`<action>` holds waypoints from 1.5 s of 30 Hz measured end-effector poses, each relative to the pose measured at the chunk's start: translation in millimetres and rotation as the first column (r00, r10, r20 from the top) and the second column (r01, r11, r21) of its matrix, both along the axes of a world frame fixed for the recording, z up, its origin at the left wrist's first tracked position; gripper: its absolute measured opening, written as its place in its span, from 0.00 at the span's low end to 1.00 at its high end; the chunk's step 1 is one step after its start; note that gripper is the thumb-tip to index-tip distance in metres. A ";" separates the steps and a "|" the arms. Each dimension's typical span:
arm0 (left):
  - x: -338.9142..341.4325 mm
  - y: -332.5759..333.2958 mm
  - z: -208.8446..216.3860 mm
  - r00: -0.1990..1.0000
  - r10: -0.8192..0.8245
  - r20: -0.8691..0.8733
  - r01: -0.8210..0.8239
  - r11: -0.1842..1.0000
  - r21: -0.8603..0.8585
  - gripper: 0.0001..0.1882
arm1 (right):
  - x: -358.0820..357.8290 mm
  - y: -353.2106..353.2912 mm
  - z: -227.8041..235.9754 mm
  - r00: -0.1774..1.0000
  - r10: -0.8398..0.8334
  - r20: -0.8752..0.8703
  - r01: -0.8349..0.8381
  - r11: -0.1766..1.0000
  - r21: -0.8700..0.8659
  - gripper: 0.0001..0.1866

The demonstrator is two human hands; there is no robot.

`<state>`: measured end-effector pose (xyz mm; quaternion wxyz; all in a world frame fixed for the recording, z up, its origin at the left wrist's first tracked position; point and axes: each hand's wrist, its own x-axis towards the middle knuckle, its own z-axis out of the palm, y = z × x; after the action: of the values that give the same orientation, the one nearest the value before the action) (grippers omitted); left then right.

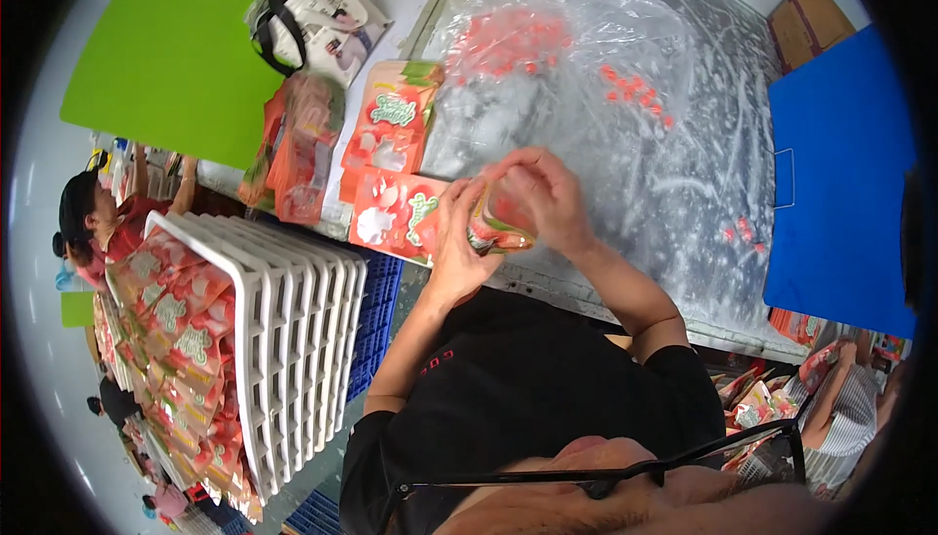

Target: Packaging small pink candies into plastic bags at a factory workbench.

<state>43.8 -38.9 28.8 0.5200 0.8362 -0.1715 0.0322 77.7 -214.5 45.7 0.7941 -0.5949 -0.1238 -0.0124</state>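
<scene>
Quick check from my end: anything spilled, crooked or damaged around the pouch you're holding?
Both hands, left hand and right hand, hold one red pouch. Small red pieces lie scattered loose across the clear plastic sheet, away from the main heap. The flat pouches beside it lie overlapped and askew. No damage visible.

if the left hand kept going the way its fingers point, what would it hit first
Probably the big clear plastic bag of small red pieces; the left hand, holding a red pouch with the right hand, points up toward it. Depth unclear.
</scene>
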 end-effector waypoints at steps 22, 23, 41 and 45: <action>-14.7 25.3 -5.1 0.986 0.162 0.029 -0.156 0.979 -0.130 0.47 | 68.4 -126.5 -151.6 0.922 -0.178 0.343 0.379 0.247 -0.892 0.27; -15.9 26.2 -4.6 0.988 0.152 0.024 -0.147 0.980 -0.132 0.46 | 59.9 -126.3 -155.6 0.928 -0.177 0.329 0.366 0.249 -0.897 0.27; -28.4 37.4 -12.9 0.984 0.146 -0.098 -0.163 0.965 -0.206 0.46 | 35.1 -161.4 -135.3 0.802 -0.401 0.443 0.569 0.287 -0.770 0.28; -29.1 35.5 -9.4 0.987 0.142 -0.075 -0.154 0.971 -0.184 0.46 | 34.2 -151.3 -133.8 0.833 -0.167 0.528 0.546 0.088 -0.833 0.29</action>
<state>14.7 -3.4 19.4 0.5982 0.7941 -0.0888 0.0611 111.9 -365.8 -88.0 0.1779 -0.9573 -0.0701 -0.2169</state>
